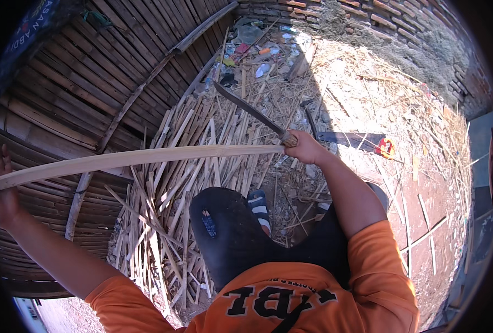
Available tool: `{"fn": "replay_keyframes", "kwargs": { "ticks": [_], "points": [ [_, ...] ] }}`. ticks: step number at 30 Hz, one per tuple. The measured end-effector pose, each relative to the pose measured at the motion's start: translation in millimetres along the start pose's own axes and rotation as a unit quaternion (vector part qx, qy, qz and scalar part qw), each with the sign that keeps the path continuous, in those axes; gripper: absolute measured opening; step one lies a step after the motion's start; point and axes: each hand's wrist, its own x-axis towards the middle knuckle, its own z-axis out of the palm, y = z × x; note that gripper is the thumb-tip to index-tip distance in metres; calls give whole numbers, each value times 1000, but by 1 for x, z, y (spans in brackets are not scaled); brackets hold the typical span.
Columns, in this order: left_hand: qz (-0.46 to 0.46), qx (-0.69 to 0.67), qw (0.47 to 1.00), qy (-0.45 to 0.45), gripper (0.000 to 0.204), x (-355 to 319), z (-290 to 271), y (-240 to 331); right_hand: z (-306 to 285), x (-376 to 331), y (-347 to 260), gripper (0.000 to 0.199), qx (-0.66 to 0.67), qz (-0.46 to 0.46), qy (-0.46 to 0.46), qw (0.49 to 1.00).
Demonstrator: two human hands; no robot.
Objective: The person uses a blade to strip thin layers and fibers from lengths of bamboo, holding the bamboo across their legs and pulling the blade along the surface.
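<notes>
A long pale bamboo strip (pixel 146 156) spans from the far left to the middle, bowed slightly. Its left part lies across the palm of my left hand (pixel 1 194), whose fingers are stretched out and not wrapped round it. My right hand (pixel 303 147) is closed round the handle of a machete (pixel 249 110), whose dark blade points up and to the left, away from me. The strip's right end meets my right hand just below the handle; whether the fingers also pinch it is hidden.
Many split bamboo strips (pixel 163 222) lie heaped left of my legs. A handsaw (pixel 352 139) with a red-orange handle and a dark curved tool (pixel 309 117) lie on the ground ahead. A bamboo-slat wall (pixel 52 83) stands close on the left, a brick wall (pixel 390 33) at the back.
</notes>
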Motion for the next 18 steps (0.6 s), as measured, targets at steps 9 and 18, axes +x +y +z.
{"fn": "replay_keyframes", "kwargs": {
  "ticks": [9,18],
  "points": [
    [-190,182,942,-210,63,-175,77,-200,-6,-2,-58,31,237,1,188,953],
    [-79,355,749,-554,91,-372,123,-272,-23,-4,-77,24,529,-18,202,824]
  ]
}}
